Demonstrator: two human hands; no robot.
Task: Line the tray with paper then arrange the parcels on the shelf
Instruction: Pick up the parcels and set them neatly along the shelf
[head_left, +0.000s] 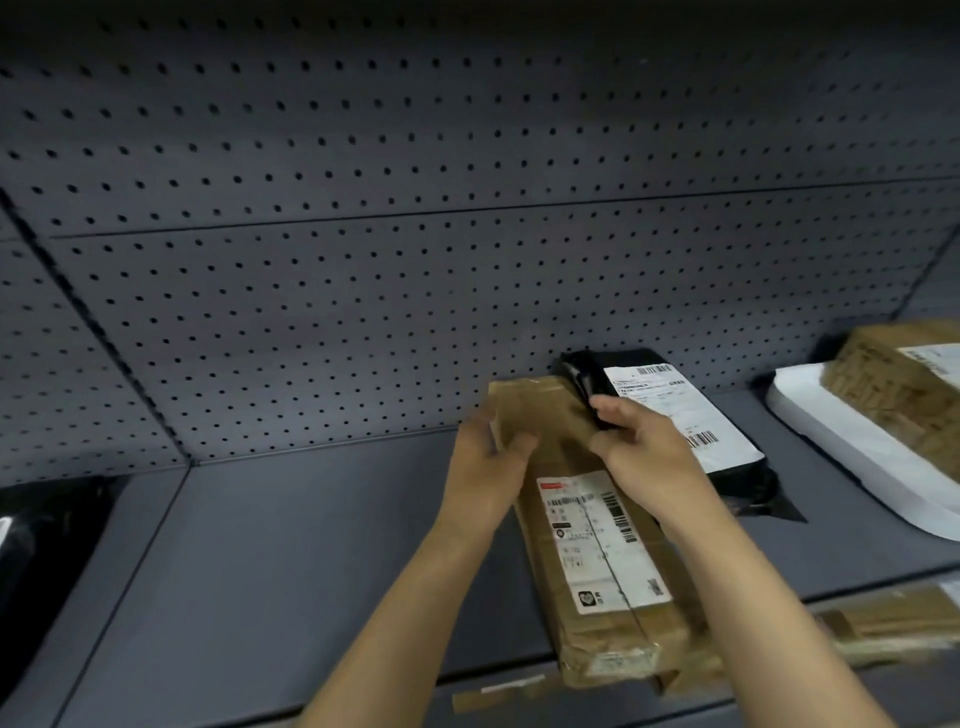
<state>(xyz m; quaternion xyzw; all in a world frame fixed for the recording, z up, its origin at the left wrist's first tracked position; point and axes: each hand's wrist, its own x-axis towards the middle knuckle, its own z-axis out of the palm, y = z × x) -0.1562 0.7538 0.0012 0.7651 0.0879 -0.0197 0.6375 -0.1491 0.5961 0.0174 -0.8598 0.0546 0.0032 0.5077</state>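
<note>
A long brown cardboard parcel with a white shipping label lies lengthwise on the grey shelf, its near end over the front edge. My left hand grips its far left side. My right hand rests on its far right edge, fingers curled where it meets a black plastic parcel with a white label. The black parcel lies flat just behind and to the right, touching the brown one.
A white flat parcel with a brown taped box on it sits at the right. A black glossy bag is at the far left. A grey pegboard wall backs the shelf. More cardboard shows below right.
</note>
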